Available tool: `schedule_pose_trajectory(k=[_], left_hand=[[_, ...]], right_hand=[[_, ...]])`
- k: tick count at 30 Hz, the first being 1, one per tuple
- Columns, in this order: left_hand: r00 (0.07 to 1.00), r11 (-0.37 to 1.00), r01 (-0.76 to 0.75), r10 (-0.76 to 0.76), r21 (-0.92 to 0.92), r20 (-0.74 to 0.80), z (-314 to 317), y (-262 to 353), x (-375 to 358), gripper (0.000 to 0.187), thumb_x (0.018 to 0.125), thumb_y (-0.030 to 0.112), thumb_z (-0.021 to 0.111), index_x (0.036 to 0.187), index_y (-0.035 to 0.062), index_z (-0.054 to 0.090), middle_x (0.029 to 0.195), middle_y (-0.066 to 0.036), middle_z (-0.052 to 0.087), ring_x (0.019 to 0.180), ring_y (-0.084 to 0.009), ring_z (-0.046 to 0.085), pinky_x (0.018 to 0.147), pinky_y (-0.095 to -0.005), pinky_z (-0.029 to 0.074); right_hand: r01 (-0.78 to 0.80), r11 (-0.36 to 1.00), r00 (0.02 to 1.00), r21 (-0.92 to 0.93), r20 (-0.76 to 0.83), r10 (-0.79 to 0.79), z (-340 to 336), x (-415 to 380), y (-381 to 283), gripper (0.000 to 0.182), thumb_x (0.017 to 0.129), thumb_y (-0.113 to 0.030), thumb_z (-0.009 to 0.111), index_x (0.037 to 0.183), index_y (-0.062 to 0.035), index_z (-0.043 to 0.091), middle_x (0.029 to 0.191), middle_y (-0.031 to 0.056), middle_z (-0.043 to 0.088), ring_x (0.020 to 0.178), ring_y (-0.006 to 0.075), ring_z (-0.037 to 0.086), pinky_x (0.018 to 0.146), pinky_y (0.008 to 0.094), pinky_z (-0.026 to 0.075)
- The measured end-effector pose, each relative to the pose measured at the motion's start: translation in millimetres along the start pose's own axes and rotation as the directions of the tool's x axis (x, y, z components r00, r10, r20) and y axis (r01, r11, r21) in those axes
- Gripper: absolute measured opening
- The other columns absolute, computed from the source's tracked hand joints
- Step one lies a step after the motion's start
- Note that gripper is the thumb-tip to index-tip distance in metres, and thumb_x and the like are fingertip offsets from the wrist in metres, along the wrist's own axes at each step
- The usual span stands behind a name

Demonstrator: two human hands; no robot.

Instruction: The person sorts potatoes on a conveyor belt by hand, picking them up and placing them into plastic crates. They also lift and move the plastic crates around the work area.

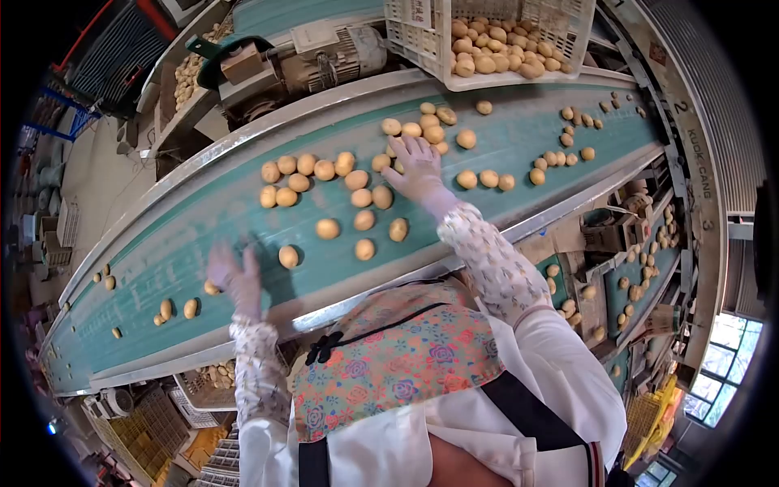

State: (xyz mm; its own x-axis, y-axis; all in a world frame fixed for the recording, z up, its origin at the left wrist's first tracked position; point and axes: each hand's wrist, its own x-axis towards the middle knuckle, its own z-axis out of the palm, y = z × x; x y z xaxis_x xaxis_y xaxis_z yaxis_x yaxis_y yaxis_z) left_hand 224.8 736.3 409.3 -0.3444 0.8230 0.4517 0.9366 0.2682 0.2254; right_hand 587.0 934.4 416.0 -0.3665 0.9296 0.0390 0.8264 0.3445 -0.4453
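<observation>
Pale potatoes (328, 228) lie scattered over a green conveyor belt (243, 304). My right hand (419, 170), in a thin whitish glove, reaches across the belt with its fingers spread. Its fingertips are right at a cluster of potatoes (411, 130), and a potato (380, 162) lies just left of the thumb. Lower on the left, my left hand (235, 277), gloved too and slightly blurred, is over the belt with its thumb apart from the fingers. One potato (211, 288) shows partly beside its fingers. Patterned sleeves cover both forearms.
A white plastic crate (442, 49) heaped with potatoes stands at the belt's far edge. To its left sits a motor (345, 61). A metal rail (365, 300) runs along the near edge. Below it stands a crate (191, 390) of potatoes; another belt (649, 296) carries potatoes at right.
</observation>
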Motion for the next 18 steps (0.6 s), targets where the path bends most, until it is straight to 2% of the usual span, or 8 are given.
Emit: schedule_pose_trajectory(k=[2, 5, 7, 9, 12, 13, 16, 18], left_hand=[[0.978, 0.98, -0.124, 0.147, -0.153, 0.149, 11, 81, 35, 0.056, 0.084, 0.036, 0.07, 0.13, 0.0066, 0.059, 0.136, -0.021, 0.056, 0.116, -0.0406, 0.052, 0.104, -0.0534, 0.037], [0.913, 0.919, -0.331, 0.369, -0.212, 0.175, 69, 140, 53, 0.067, 0.084, 0.049, 0.069, 0.142, 0.0163, 0.055, 0.142, -0.015, 0.051, 0.136, -0.0376, 0.04, 0.114, -0.0565, 0.023], [0.86, 0.925, -0.358, 0.379, -0.126, 0.342, 93, 141, 68, 0.067, 0.085, 0.05, 0.068, 0.142, 0.0184, 0.054, 0.143, -0.013, 0.05, 0.136, -0.037, 0.04, 0.113, -0.0582, 0.023], [0.873, 0.912, -0.371, 0.406, -0.172, 0.27, 96, 114, 75, 0.066, 0.086, 0.049, 0.068, 0.142, 0.0191, 0.053, 0.145, -0.013, 0.049, 0.136, -0.0346, 0.04, 0.112, -0.0591, 0.023], [0.953, 0.964, -0.241, 0.257, -0.114, 0.158, 75, 25, 58, 0.062, 0.084, 0.036, 0.071, 0.142, 0.0217, 0.054, 0.148, -0.011, 0.048, 0.136, -0.034, 0.042, 0.11, -0.0568, 0.029], [0.93, 0.999, -0.035, 0.035, -0.008, 0.366, 47, 1, 53, 0.062, 0.083, 0.036, 0.071, 0.142, 0.0229, 0.056, 0.147, -0.012, 0.049, 0.135, -0.0348, 0.042, 0.108, -0.0551, 0.031], [0.975, 0.939, 0.045, -0.117, 0.341, 0.191, 25, -108, -3, 0.05, 0.093, 0.043, 0.062, 0.139, 0.0223, 0.06, 0.145, -0.013, 0.051, 0.133, -0.0388, 0.041, 0.106, -0.0546, 0.032], [0.974, 0.905, 0.189, -0.221, 0.381, 0.043, 10, -127, -36, 0.053, 0.094, 0.044, 0.062, 0.139, 0.017, 0.059, 0.144, -0.017, 0.051, 0.131, -0.0405, 0.044, 0.107, -0.0553, 0.033]], right_hand=[[-0.052, 0.94, 0.995, -0.338, 0.068, 0.079, 2, 5, -22, 0.068, 0.086, -0.055, 0.064, 0.143, -0.0191, 0.052, 0.15, 0.0174, 0.045, 0.142, 0.0386, 0.035, 0.115, 0.0599, 0.025], [0.342, 0.916, 0.939, -0.208, 0.045, -0.34, 52, -35, -19, 0.071, 0.086, -0.057, 0.063, 0.146, -0.0221, 0.048, 0.15, 0.0185, 0.043, 0.144, 0.039, 0.032, 0.112, 0.0637, 0.026], [0.296, 0.925, 0.955, -0.237, 0.061, -0.29, 34, -38, -2, 0.067, 0.084, -0.051, 0.066, 0.143, -0.0231, 0.051, 0.149, 0.0156, 0.045, 0.143, 0.0376, 0.034, 0.112, 0.0638, 0.025], [0.242, 0.925, 0.966, -0.294, -0.021, -0.26, 5, -50, 40, 0.065, 0.079, -0.039, 0.072, 0.139, -0.0219, 0.055, 0.143, 0.0115, 0.05, 0.139, 0.0325, 0.039, 0.107, 0.061, 0.031], [-0.069, 0.942, 0.991, -0.33, -0.128, 0.028, -32, -71, 125, 0.056, 0.08, -0.034, 0.071, 0.131, -0.0136, 0.057, 0.125, 0.0105, 0.058, 0.121, 0.0322, 0.053, 0.097, 0.0526, 0.04], [-0.121, 0.91, 0.963, -0.397, -0.269, 0.011, -42, -81, 142, 0.052, 0.083, -0.033, 0.07, 0.129, -0.0114, 0.058, 0.12, 0.0105, 0.059, 0.116, 0.0329, 0.055, 0.095, 0.0505, 0.042], [-0.436, 0.803, 0.88, -0.406, -0.381, 0.285, -24, -74, 178, 0.059, 0.085, -0.043, 0.069, 0.134, -0.0115, 0.057, 0.129, 0.0148, 0.059, 0.121, 0.0361, 0.054, 0.099, 0.0524, 0.042], [-0.218, 0.901, 0.939, -0.376, -0.332, 0.089, -16, -39, 142, 0.059, 0.087, -0.043, 0.067, 0.135, -0.0124, 0.056, 0.135, 0.0129, 0.056, 0.125, 0.0352, 0.051, 0.104, 0.0537, 0.037]])
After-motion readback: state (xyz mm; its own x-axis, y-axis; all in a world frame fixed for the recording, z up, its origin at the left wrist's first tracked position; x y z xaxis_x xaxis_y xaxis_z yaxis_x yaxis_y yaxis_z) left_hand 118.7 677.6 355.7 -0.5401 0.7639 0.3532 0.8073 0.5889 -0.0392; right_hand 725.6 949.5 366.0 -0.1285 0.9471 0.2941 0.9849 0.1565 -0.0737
